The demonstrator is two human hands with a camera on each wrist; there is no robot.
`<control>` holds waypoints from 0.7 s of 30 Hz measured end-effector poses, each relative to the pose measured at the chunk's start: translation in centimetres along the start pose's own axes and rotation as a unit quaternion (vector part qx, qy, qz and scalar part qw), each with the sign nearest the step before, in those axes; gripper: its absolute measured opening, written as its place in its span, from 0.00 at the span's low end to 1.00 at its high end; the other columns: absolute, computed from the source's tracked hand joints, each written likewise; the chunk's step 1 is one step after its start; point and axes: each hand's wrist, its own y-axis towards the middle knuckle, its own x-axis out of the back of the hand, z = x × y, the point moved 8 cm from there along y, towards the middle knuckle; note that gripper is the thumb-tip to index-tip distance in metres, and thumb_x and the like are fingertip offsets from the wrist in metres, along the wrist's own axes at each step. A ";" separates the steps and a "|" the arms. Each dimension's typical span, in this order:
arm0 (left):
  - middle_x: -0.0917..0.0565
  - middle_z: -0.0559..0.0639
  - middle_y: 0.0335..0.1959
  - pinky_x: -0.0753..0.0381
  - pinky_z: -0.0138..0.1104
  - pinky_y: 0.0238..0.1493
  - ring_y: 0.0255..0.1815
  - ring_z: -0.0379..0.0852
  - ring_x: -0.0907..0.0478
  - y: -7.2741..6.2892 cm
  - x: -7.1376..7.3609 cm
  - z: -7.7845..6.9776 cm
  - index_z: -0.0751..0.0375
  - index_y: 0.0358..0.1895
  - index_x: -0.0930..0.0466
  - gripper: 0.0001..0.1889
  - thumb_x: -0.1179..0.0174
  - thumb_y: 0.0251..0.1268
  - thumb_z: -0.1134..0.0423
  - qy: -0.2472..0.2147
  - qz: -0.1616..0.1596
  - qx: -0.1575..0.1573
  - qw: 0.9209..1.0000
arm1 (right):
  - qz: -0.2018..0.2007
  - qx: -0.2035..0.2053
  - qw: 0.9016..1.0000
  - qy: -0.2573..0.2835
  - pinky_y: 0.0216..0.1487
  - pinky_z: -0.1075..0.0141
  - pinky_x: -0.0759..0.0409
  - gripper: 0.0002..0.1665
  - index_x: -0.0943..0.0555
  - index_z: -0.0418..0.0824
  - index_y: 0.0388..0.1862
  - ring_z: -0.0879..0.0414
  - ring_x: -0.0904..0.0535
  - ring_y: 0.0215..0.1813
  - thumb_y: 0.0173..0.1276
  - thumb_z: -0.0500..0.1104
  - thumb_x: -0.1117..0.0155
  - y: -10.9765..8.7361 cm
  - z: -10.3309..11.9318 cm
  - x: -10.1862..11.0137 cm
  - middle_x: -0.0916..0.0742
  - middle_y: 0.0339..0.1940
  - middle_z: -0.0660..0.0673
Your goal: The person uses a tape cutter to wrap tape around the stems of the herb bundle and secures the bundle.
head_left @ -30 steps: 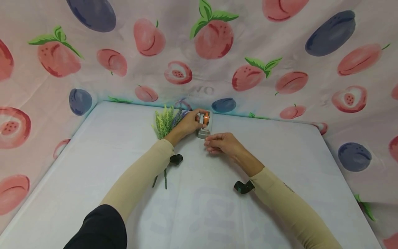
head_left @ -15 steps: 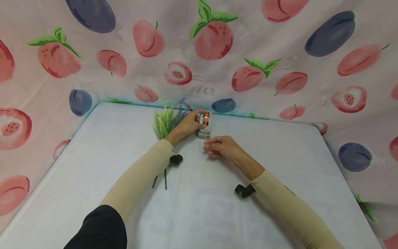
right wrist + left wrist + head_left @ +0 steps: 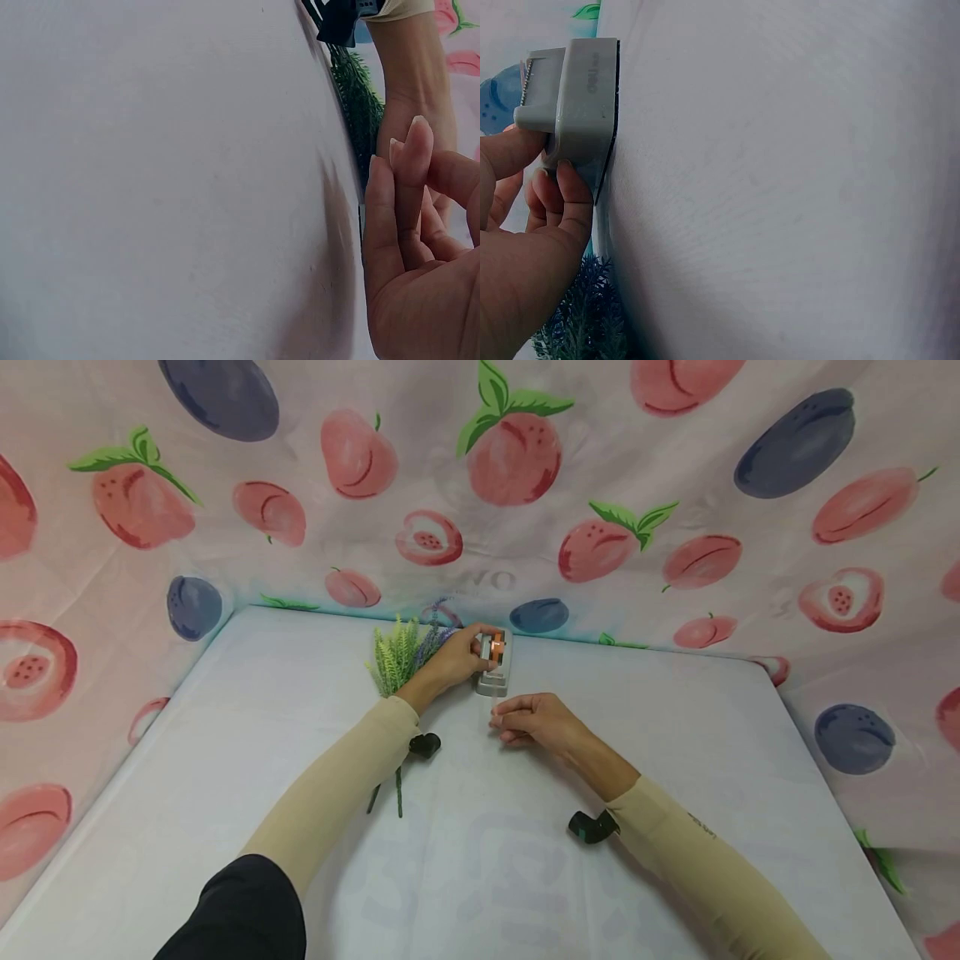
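A grey tape dispenser (image 3: 492, 686) with an orange-centred roll stands near the far edge of the table. My left hand (image 3: 455, 657) grips its side, thumb and fingers curled about the body; the left wrist view shows the dispenser (image 3: 589, 94) with its toothed cutting edge. Just in front of it, my right hand (image 3: 542, 721) pinches the end of a thin clear strip of tape (image 3: 493, 697) between thumb and forefinger. The strip runs from the dispenser to those fingertips and is faint. In the right wrist view, the fingers of my right hand (image 3: 420, 247) hide the tape.
Artificial flower sprigs (image 3: 393, 660), yellow-green and purple, lie beside and under my left forearm, their dark stems (image 3: 399, 793) pointing towards me. A fruit-printed cloth (image 3: 517, 460) rises behind the white table (image 3: 300, 693).
My right hand has drawn a little back from the dispenser, towards me, and the strip of tape between them is longer. My left hand stays on the dispenser.
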 end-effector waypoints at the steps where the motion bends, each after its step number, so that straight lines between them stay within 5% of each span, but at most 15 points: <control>1: 0.29 0.53 0.32 0.37 0.38 0.33 0.28 0.46 0.37 0.0 0.0 0.0 0.49 0.69 0.26 0.30 0.31 0.65 0.70 0.000 0.000 -0.001 1.000 | 0.000 0.000 1.000 -0.001 0.44 0.64 0.14 0.17 0.18 0.30 0.56 0.60 0.15 0.32 0.71 0.35 0.33 -0.1 0.0 0.0 0.09 0.44 0.42; 21: 0.29 0.52 0.31 0.36 0.37 0.33 0.28 0.46 0.37 0.0 0.0 -0.1 0.49 0.69 0.26 0.30 0.32 0.65 0.71 0.000 0.001 -0.003 1.000 | 0.007 -0.012 1.000 -0.005 0.42 0.64 0.14 0.15 0.17 0.31 0.54 0.58 0.14 0.34 0.71 0.35 0.33 -1.0 -0.3 -0.7 0.09 0.43 0.41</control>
